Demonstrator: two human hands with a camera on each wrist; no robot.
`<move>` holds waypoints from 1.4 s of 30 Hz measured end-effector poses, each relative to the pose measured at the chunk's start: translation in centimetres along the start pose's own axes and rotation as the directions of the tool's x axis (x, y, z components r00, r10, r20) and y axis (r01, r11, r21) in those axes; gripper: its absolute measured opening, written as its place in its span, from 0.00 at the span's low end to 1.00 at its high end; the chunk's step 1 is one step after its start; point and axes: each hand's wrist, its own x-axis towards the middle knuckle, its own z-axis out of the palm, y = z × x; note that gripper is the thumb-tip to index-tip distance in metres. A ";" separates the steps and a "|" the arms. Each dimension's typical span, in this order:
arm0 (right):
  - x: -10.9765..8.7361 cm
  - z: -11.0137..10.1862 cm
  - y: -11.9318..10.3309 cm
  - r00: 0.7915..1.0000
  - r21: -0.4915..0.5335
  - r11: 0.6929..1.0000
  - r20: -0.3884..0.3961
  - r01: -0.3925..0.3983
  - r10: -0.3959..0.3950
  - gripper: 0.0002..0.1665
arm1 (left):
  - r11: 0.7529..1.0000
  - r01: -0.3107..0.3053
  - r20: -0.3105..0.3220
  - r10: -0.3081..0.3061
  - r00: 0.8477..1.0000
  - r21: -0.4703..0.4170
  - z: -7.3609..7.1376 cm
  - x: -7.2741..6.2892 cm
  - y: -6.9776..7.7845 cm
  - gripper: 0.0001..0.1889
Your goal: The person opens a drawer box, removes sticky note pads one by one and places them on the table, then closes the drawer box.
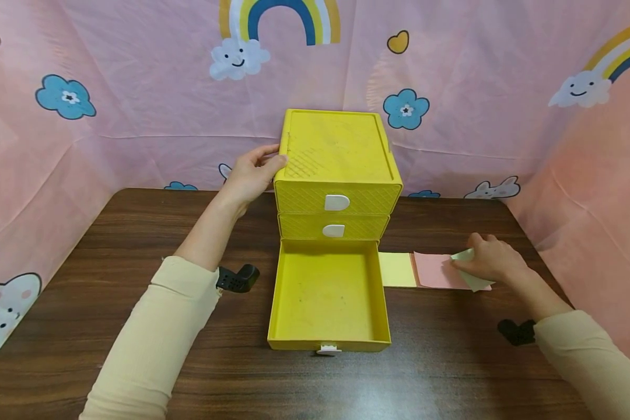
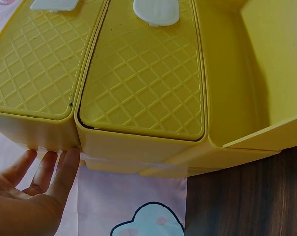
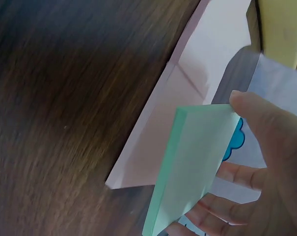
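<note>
A yellow drawer unit (image 1: 341, 146) stands with its bottom drawer (image 1: 328, 291) pulled out, showing a bare floor. My left hand (image 1: 253, 175) rests against the unit's upper left side, thumb at the top edge; its extended fingers (image 2: 65, 174) touch the side wall in the left wrist view. On the right, my right hand (image 1: 493, 258) pinches a light green sticky note pad (image 3: 195, 152) between thumb and fingers. The pad is tilted over pink sticky notes (image 1: 434, 271) on the table. A pale yellow sticky note pad (image 1: 397, 270) lies between those and the drawer.
Two upper drawers with white handles (image 1: 337, 202) are closed. The dark wooden table (image 1: 215, 373) reaches back to a pink patterned cloth (image 1: 163, 76), which also hangs along both sides.
</note>
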 end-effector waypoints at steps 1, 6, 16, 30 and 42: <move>0.0 0.0 0.2 1.000 0.001 1.000 0.005 -0.008 0.008 0.41 | 1.000 0.001 -0.001 -0.001 1.000 0.001 0.0 0.0 0.0 0.27; 0.0 0.1 1.2 0.999 0.007 0.999 0.014 -0.044 0.044 0.43 | 1.000 0.003 -0.002 -0.003 1.000 0.000 0.0 0.0 0.0 0.27; -0.2 0.3 2.7 0.998 0.011 0.998 0.023 -0.060 0.059 0.44 | 0.999 -0.012 -0.013 0.012 1.000 -0.046 0.2 0.1 -0.1 0.26; 0.0 0.6 4.7 0.990 0.031 0.991 0.064 -0.130 0.128 0.49 | 0.999 -0.007 -0.004 0.007 1.000 -0.045 0.1 0.0 -0.2 0.26; -0.2 0.5 5.2 0.972 0.035 0.977 0.113 -0.212 0.207 0.58 | 0.999 -0.010 -0.007 0.010 1.000 -0.042 0.2 0.0 -0.1 0.26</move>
